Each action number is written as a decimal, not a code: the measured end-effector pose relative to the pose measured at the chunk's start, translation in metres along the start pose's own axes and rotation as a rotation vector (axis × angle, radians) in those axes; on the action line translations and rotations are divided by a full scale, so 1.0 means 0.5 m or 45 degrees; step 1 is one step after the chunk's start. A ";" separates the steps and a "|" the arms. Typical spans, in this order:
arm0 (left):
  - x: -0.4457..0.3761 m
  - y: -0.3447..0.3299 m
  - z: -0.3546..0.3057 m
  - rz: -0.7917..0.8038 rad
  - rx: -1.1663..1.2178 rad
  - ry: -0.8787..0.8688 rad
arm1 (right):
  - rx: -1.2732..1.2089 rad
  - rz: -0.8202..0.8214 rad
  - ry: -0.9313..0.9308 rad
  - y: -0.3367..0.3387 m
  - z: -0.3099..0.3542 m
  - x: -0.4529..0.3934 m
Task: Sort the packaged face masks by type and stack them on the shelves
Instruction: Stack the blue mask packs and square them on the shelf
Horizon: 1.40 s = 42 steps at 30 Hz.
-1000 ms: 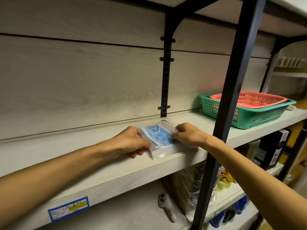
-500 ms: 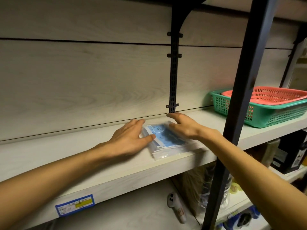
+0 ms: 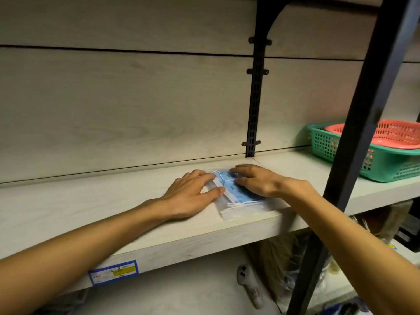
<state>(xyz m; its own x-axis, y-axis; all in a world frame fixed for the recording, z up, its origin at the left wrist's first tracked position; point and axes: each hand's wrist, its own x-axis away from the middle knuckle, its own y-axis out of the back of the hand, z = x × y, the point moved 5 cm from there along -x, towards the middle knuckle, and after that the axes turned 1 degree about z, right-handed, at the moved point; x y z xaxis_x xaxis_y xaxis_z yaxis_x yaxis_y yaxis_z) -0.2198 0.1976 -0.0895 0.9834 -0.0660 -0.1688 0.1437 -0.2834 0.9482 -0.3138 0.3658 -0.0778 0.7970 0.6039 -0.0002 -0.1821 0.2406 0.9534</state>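
I am pressing my left hand (image 3: 189, 194) and right hand (image 3: 255, 180) flat on the mask stack (image 3: 236, 201), frame center, on the shelf (image 3: 91, 201).

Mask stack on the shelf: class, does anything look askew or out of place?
Slightly. The stack of packaged blue masks sits skewed to the shelf edge, near corner almost at the lip. Both hands rest flat on it.

The shelf (image 3: 91, 201) is pale matt wood-grain board. Black matt metal forms the upright post (image 3: 363, 110). The mask packets (image 3: 241, 206) are glossy clear plastic; the perforated baskets (image 3: 386, 164) look like smooth plastic.
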 end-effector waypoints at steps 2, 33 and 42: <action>0.013 0.022 0.016 -0.094 0.068 0.016 | 0.179 -0.080 0.053 0.019 0.023 -0.013; 0.865 0.368 0.649 -0.442 -0.206 0.611 | -0.072 -0.033 0.953 -0.352 1.092 0.000; 1.085 0.433 0.638 -1.064 0.163 0.419 | -0.252 -0.236 1.340 -0.358 1.251 0.127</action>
<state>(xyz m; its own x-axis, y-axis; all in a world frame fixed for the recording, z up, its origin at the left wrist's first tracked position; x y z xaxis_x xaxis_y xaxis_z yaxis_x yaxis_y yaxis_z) 0.3098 -0.2047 -0.0618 0.5489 0.4800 -0.6844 0.8307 -0.2220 0.5105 0.1297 -0.1142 -0.0595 -0.0541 0.8716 -0.4873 -0.2745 0.4562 0.8465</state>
